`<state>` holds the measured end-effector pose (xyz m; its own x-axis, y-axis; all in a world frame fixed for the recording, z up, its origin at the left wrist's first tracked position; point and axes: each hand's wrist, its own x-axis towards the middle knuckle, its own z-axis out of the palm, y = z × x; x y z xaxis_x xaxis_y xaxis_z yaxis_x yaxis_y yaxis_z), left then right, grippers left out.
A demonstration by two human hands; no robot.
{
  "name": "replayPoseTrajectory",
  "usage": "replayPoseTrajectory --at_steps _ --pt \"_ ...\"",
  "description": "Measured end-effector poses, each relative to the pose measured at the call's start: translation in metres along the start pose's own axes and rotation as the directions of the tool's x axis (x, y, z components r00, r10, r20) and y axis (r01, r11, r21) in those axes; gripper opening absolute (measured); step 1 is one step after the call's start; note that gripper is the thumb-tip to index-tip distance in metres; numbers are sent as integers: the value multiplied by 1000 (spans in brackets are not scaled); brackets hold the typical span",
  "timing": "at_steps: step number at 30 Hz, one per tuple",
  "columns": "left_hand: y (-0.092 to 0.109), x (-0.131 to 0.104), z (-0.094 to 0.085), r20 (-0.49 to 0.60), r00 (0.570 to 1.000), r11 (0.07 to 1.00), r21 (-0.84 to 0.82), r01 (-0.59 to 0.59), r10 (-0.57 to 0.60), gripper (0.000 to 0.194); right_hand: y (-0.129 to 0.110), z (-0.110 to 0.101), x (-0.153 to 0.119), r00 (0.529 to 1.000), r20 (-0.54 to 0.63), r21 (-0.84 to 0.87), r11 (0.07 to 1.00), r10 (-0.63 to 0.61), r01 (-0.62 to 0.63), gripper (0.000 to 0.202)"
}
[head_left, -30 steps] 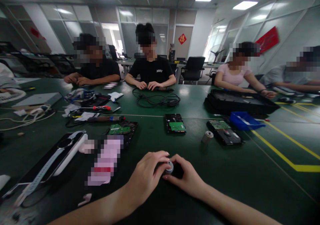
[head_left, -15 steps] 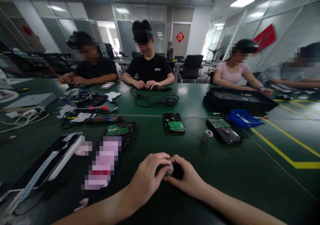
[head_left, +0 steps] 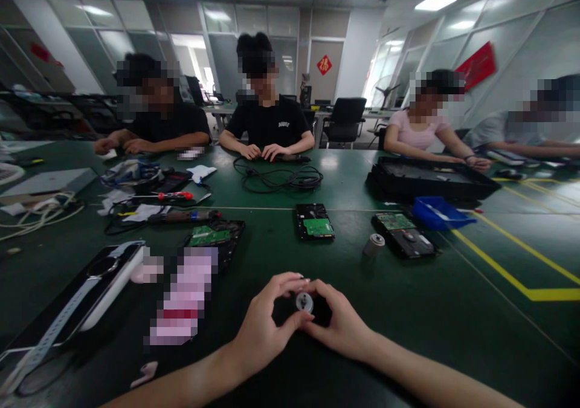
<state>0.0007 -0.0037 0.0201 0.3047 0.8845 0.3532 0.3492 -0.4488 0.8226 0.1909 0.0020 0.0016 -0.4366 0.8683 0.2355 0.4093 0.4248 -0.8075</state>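
Between the fingertips of both hands is a small silver cylinder (head_left: 304, 303) that looks like a little electric motor. Its round end, with dark marks on it, faces up toward me. My left hand (head_left: 267, 314) curls around its left side, the thumb at the near edge and the fingers beyond it. From the right, my right hand (head_left: 342, 320) closes in with thumb and index finger at its rim. A similar silver cylinder (head_left: 374, 245) stands upright farther off to the right, beside a hard drive (head_left: 405, 235) with a green circuit board.
Ahead lies another hard drive (head_left: 315, 222); a third (head_left: 217, 239) is partly under a pink blurred item (head_left: 183, 296). On the left are a watch (head_left: 102, 267), an electric screwdriver (head_left: 183, 217) and a red screwdriver (head_left: 174, 196). A blue bin (head_left: 439, 214) and black tray (head_left: 430, 178) stand right. Several people sit opposite.
The cylinder has turned so that its round end shows more fully. My left fingers have lifted off its top a little. The camera view has shifted slightly.
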Motion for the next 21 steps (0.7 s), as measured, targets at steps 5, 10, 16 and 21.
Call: replayPoseTrajectory --at_steps 5,10,16,21 --pt "-16 -6 8 3 998 997 -27 67 -67 68 -6 -9 -4 995 -78 266 961 -61 80 49" --pt "-18 -6 10 103 988 987 -98 124 -113 63 -8 -10 -2 997 -19 219 973 -77 79 33" --pt "-18 -6 10 100 988 988 -90 126 -117 57 -9 -6 4 997 -72 189 980 -41 54 23" --pt "-18 -5 10 113 986 988 -81 133 -123 53 -14 -9 9 994 -104 117 992 -29 41 14"
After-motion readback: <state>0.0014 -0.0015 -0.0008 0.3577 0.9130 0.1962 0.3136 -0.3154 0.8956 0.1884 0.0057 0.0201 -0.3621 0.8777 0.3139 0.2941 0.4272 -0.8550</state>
